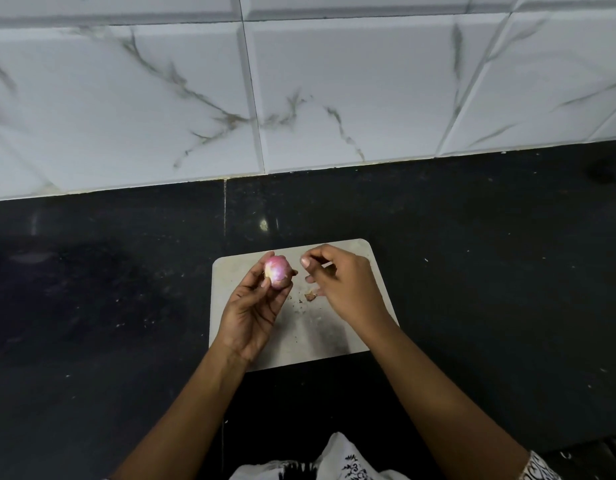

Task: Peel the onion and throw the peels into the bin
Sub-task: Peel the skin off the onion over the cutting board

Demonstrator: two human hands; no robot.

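A small pink-purple onion (278,271) sits in the fingertips of my left hand (252,310), held up over a pale cutting board (317,337). Parts of its skin are off and the flesh shows shiny. My right hand (337,285) hovers just right of the onion, a short gap away, with fingers curled and pinched together; something small and brown seems to sit under the fingers, too hidden to name. A brown scrap of peel (310,296) and several tiny crumbs lie on the board between my hands. No bin is in view.
The board lies on a black stone counter (109,306) speckled with small bits. A white marble-look tiled wall (299,98) rises behind the counter. A white patterned garment (341,462) shows at the bottom edge.
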